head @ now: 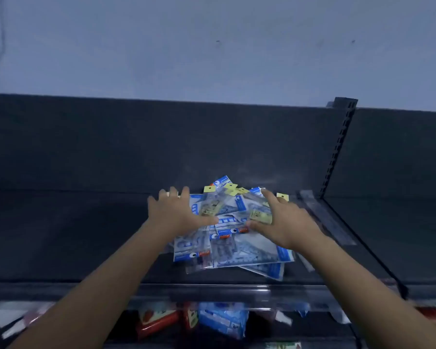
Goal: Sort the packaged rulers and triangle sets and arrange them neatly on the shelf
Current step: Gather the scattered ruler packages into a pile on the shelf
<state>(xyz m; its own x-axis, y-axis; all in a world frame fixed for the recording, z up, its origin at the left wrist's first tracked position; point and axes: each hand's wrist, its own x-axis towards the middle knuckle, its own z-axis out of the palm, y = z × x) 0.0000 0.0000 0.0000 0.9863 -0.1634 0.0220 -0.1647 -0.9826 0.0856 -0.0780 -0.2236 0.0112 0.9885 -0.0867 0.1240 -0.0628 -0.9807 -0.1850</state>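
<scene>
Fingers (173, 193) of the left hand (176, 212) fanned apart and straight, gripping nothing, laid flat over the far-left corner of the pile of packaged rulers and triangle sets (237, 250). Thumb stretched inward across the top packet. Same story on the right hand (290, 224): fingers (268, 197) splayed and uncurled, pressing on the pile's right side, thumb aimed back at the left one, the two thumbs near but apart. Two hands, one on each flank. Two bare forearms running back to the near edge.

Under the palms, one loose heap, packets overlapping at all angles: blue-and-white cards in clear sleeves, at least five, exact tally impossible to tell through the overlap. Yellow hang tabs (209, 189) poking out at the far side, four counted.

Heap lying on the dark shelf (61, 235), right of centre, far end close to the back panel. Just to its right, one clear divider strip (330, 220). Beyond that, one slotted upright (339, 152). Below the front lip, two red packs (159, 321), with one blue bundle (222, 321) just beside them.
</scene>
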